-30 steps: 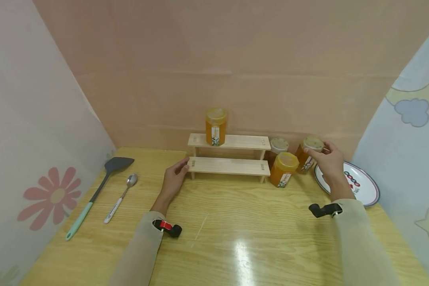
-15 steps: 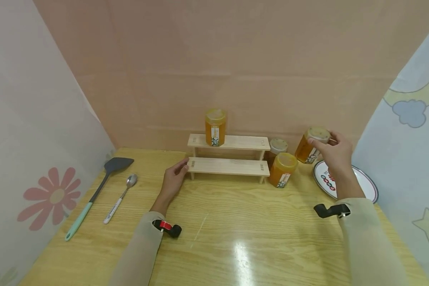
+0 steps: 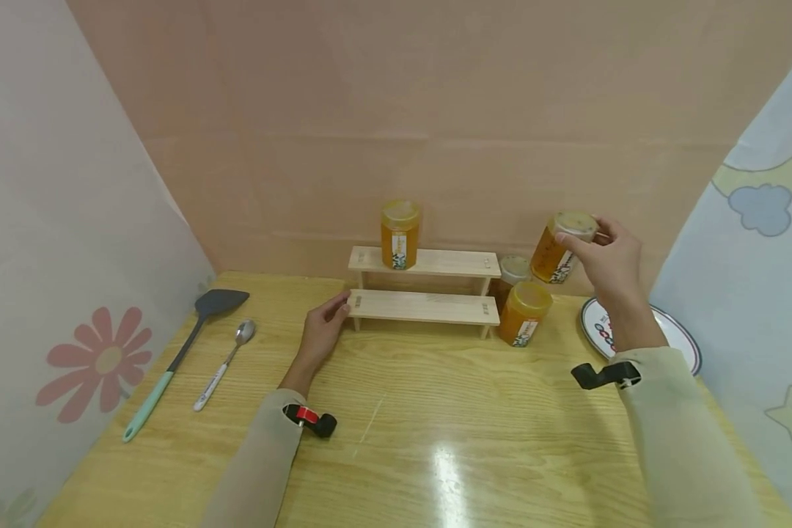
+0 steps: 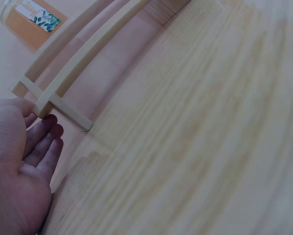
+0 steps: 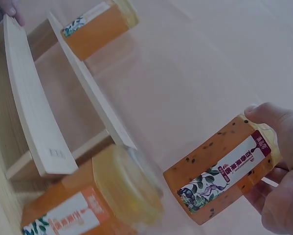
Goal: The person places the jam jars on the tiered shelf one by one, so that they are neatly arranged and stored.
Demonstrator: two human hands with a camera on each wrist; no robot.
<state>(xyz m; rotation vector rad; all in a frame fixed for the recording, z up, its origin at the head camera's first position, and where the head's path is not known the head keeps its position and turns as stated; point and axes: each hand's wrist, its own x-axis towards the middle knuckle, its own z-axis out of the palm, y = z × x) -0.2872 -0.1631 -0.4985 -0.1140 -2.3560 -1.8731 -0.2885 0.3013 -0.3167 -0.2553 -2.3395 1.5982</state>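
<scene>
My right hand [image 3: 612, 257] grips a jar [image 3: 554, 253] by its pale lid, thumb on one side and fingers on the other. The jar is raised off the table and tilted; dark seeds show in its amber filling in the right wrist view. My left hand [image 3: 321, 331] holds the left end of the lower step of a two-step wooden shelf [image 3: 422, 306], fingers partly under the board in the left wrist view. An orange jar [image 3: 399, 238] with a yellow lid stands on the upper step. Another yellow-lidded jar [image 3: 525, 315] stands beside the shelf's right end.
A white-lidded jar [image 3: 514, 270], partly hidden, stands behind the yellow-lidded one. At the right an oval plate [image 3: 683, 345] lies partly under my right forearm. A dark spatula [image 3: 183, 345] and a spoon [image 3: 227, 359] lie at the left. A wall rises close behind the shelf.
My right hand has lifted the seeded jar off the table, first up and to the right, then further up and slightly left. The left hand stays at the shelf's end.
</scene>
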